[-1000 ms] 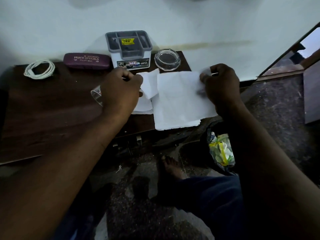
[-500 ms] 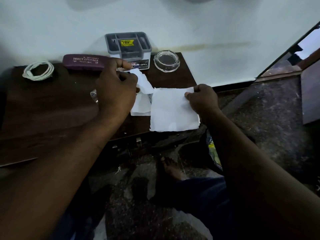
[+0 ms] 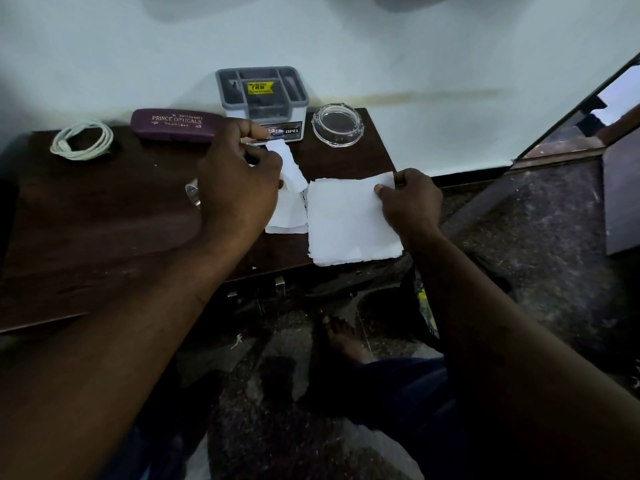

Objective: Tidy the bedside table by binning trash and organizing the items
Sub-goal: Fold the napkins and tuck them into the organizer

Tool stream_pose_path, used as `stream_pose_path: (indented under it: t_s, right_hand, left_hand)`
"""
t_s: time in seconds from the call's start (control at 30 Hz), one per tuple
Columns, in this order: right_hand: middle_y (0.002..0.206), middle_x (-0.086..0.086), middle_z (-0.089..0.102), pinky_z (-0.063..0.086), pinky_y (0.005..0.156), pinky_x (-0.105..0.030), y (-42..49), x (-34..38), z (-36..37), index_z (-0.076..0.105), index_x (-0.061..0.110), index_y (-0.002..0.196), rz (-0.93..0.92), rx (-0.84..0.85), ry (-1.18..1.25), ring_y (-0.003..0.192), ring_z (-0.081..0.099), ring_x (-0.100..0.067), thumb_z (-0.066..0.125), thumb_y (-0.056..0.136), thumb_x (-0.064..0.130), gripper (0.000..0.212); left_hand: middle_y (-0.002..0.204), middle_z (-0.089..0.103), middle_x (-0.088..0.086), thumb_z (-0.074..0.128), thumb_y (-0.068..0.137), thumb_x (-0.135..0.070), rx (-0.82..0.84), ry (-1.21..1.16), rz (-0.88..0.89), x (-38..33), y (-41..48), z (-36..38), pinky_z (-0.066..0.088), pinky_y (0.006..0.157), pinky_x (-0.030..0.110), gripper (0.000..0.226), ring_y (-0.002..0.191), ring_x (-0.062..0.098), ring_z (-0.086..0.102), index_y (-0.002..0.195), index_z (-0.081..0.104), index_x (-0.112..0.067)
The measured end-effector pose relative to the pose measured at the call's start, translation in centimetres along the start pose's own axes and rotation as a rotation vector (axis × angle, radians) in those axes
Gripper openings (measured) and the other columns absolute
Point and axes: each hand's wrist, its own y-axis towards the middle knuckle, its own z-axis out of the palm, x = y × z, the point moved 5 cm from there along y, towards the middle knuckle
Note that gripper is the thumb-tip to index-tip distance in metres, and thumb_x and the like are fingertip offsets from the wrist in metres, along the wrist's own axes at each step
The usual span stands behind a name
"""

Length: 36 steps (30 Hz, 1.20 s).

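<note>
At the right front corner of the table (image 3: 104, 220), the big paper sheet (image 3: 349, 220) lay flat, stretching left from your right hand (image 3: 412, 202), whose thumb and fingers pinched its far corner. Just left of it, your left hand (image 3: 235, 181) pinched the smaller torn scrap (image 3: 289, 168); the bag (image 3: 421, 301) on the floor sat nearer your right.

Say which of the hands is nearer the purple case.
Left. The left hand sits by the case, at its right end; the right hand is far off, pinching paper at the table edge.
</note>
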Motion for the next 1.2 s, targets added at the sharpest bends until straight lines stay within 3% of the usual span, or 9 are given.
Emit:
stream_pose_path:
  t_s: [0.37,0.47,0.57,0.67,0.77,0.87,1.0,1.1,1.2]
  right_hand:
    - [0.119,-0.006,0.069,0.045,0.087,-0.034,-0.6,2.9,-1.9,0.06,0.016,0.119,-0.097,-0.1,-0.084,0.112,0.063,-0.029,0.073,0.085,0.039,0.043]
    - [0.107,0.003,0.07,0.047,0.084,-0.031,-1.9,5.8,-3.4,0.066,0.02,0.106,-0.189,-0.133,-0.004,0.101,0.065,-0.02,0.073,0.084,0.043,0.032]
    - [0.084,0.003,0.077,0.059,0.076,-0.031,-3.5,7.5,-2.3,0.068,0.018,0.089,-0.021,0.168,0.301,0.078,0.076,-0.016,0.072,0.091,0.049,0.031]
    - [0.098,-0.009,0.079,0.064,0.07,-0.033,-5.2,7.8,-0.3,0.067,0.015,0.098,0.23,0.533,0.489,0.082,0.08,-0.025,0.061,0.097,0.059,0.044]
    - [0.099,-0.01,0.08,0.065,0.07,-0.032,-5.2,7.5,-0.1,0.071,0.012,0.111,0.319,0.599,0.559,0.082,0.08,-0.025,0.058,0.094,0.067,0.059]
    - [0.1,-0.01,0.08,0.064,0.07,-0.032,-4.7,7.1,-0.4,0.072,0.014,0.113,0.324,0.592,0.6,0.086,0.08,-0.027,0.064,0.098,0.052,0.041]
    - [0.104,-0.014,0.077,0.064,0.067,-0.032,-4.1,6.4,-0.1,0.064,0.007,0.118,0.33,0.521,0.608,0.086,0.078,-0.028,0.069,0.094,0.009,0.025]
    - [0.108,-0.015,0.075,0.063,0.061,-0.033,-2.9,5.6,-0.5,0.067,0.006,0.114,0.269,0.416,0.579,0.093,0.076,-0.031,0.071,0.087,0.002,0.027]
    - [0.109,-0.014,0.074,0.065,0.065,-0.042,-1.9,4.9,-1.2,0.072,0.007,0.11,0.184,0.333,0.474,0.097,0.073,-0.035,0.074,0.078,0.006,0.032]
  left_hand:
    - [0.079,0.071,-0.008,0.059,0.078,-0.022,0.1,0.044,0.074,0.0,-0.7,1.1,0.06,0.074,0.051,0.027,0.073,0.02,0.073,0.102,0.061,-0.033]
    - [0.079,0.07,-0.007,0.063,0.082,-0.019,0.143,0.062,0.137,-0.4,-1.1,1.6,0.059,0.075,0.045,0.028,0.073,0.016,0.071,0.107,0.061,-0.03]
    - [0.08,0.068,-0.007,0.071,0.086,-0.017,0.179,0.071,0.177,-0.6,-1.3,2.0,0.058,0.074,0.036,0.031,0.071,0.009,0.069,0.112,0.059,-0.028]
    - [0.076,0.066,-0.007,0.076,0.086,-0.016,0.194,0.083,0.213,-0.9,-1.5,2.0,0.056,0.072,0.029,0.033,0.07,0.005,0.065,0.115,0.059,-0.024]
    - [0.075,0.065,-0.003,0.078,0.084,-0.012,0.24,0.052,0.255,-1.5,-1.9,2.4,0.057,0.076,0.033,0.038,0.073,0.012,0.067,0.116,0.059,-0.021]
    - [0.075,0.065,-0.004,0.081,0.081,-0.011,0.275,0.022,0.253,-1.8,-2.3,2.8,0.058,0.078,0.033,0.042,0.075,0.012,0.068,0.117,0.06,-0.02]
    - [0.07,0.066,-0.013,0.084,0.079,-0.008,0.318,-0.099,0.122,-1.2,-2.2,3.2,0.058,0.075,0.036,0.045,0.072,0.008,0.066,0.115,0.06,-0.021]
    - [0.071,0.066,-0.012,0.081,0.082,-0.004,0.321,-0.224,-0.108,-0.1,-2.1,3.6,0.059,0.064,0.03,0.04,0.07,0.01,0.066,0.112,0.059,-0.019]
    - [0.092,0.072,0.009,0.077,0.085,-0.002,0.323,-0.221,-0.341,1.3,-2.4,3.8,0.059,0.059,0.032,0.035,0.07,0.022,0.068,0.114,0.06,-0.014]
